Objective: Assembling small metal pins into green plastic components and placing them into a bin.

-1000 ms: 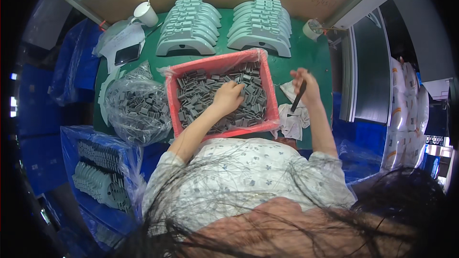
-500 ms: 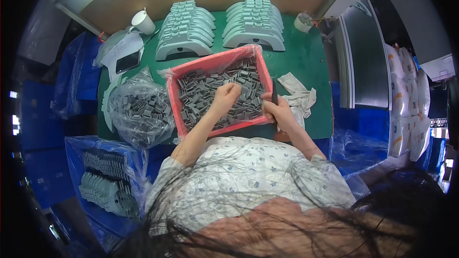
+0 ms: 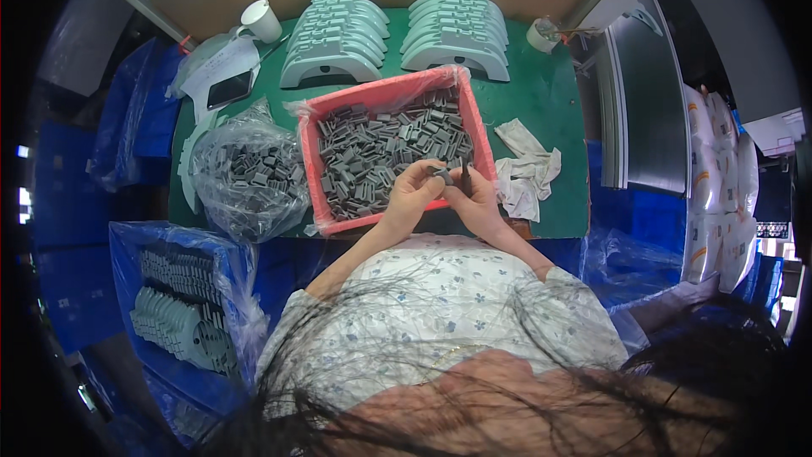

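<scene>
The left hand (image 3: 414, 189) pinches a small, grey plastic piece (image 3: 440, 174) tight, maybe to keep it still. The right hand (image 3: 475, 201) grips a thin, black stick-like tool (image 3: 466, 176) beside it. Below the fingers, a red, plastic-lined box (image 3: 311, 179) sits close, probably for easy reach.
</scene>
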Action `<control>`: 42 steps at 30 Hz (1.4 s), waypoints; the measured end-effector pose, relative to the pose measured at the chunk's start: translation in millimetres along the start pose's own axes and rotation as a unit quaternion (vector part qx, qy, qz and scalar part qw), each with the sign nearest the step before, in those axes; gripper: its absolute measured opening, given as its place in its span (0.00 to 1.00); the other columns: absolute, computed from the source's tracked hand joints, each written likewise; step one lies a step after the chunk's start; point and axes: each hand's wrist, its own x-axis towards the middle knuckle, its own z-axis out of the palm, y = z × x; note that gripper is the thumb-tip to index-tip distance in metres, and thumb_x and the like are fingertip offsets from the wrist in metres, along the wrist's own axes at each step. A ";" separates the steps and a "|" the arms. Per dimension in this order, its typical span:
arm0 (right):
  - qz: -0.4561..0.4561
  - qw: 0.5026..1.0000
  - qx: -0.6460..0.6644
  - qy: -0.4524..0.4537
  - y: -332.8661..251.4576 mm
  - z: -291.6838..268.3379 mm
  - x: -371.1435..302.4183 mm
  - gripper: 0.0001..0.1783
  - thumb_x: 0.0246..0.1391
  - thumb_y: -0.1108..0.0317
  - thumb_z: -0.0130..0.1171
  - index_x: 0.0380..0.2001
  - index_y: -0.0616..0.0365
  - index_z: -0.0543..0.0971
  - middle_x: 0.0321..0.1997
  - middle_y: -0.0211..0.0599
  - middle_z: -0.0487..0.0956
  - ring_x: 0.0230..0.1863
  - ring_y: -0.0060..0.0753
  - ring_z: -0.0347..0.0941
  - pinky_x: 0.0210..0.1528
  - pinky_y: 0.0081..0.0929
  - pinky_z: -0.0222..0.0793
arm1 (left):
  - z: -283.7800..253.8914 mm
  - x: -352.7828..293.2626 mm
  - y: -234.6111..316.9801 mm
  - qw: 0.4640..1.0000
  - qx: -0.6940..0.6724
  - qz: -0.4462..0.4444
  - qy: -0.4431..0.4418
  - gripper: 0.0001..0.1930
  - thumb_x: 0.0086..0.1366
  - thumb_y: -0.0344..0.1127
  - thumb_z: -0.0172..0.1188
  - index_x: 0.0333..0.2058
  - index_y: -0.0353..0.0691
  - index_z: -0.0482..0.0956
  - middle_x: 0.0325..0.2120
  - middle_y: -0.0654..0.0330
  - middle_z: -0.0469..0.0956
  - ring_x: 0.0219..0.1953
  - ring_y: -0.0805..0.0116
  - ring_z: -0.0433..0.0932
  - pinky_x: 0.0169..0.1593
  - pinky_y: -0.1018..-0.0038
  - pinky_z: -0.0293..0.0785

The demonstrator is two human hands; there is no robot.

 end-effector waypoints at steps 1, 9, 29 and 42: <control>0.001 1.000 0.000 0.002 -1.7 -3.3 -2.7 0.08 0.52 0.70 0.51 0.35 0.61 0.70 0.25 0.24 0.69 0.24 0.12 0.62 0.25 0.12 0.60 | 1.2 -1.3 2.8 0.999 0.036 0.017 -0.012 0.10 0.58 0.31 0.52 0.38 0.36 0.67 0.35 0.60 0.71 0.35 0.76 0.71 0.41 0.76 0.70; 0.199 0.974 0.091 -0.063 -27.2 -31.9 -18.4 0.08 0.53 0.66 0.47 0.32 0.59 0.70 0.21 0.24 0.67 0.18 0.13 0.60 0.20 0.12 0.57 | 6.6 -21.1 20.3 0.945 0.322 0.054 -0.033 0.11 0.58 0.31 0.52 0.37 0.33 0.64 0.27 0.59 0.74 0.26 0.77 0.72 0.29 0.82 0.68; 0.073 0.996 0.030 -0.047 -9.6 -9.2 -10.6 0.10 0.50 0.69 0.51 0.36 0.60 0.70 0.25 0.28 0.72 0.26 0.14 0.66 0.28 0.15 0.64 | -0.4 -22.4 7.7 0.968 -0.020 -0.244 -0.055 0.21 0.61 0.38 0.48 0.52 0.37 0.60 0.29 0.66 0.67 0.29 0.80 0.67 0.32 0.82 0.67; 0.263 0.958 0.018 -0.111 -36.9 -34.8 -17.6 0.11 0.53 0.65 0.46 0.30 0.60 0.74 0.21 0.24 0.69 0.17 0.12 0.61 0.19 0.11 0.58 | 2.8 -29.0 10.1 0.978 0.092 -0.162 -0.091 0.22 0.56 0.31 0.53 0.49 0.36 0.60 0.38 0.61 0.68 0.34 0.79 0.67 0.38 0.83 0.65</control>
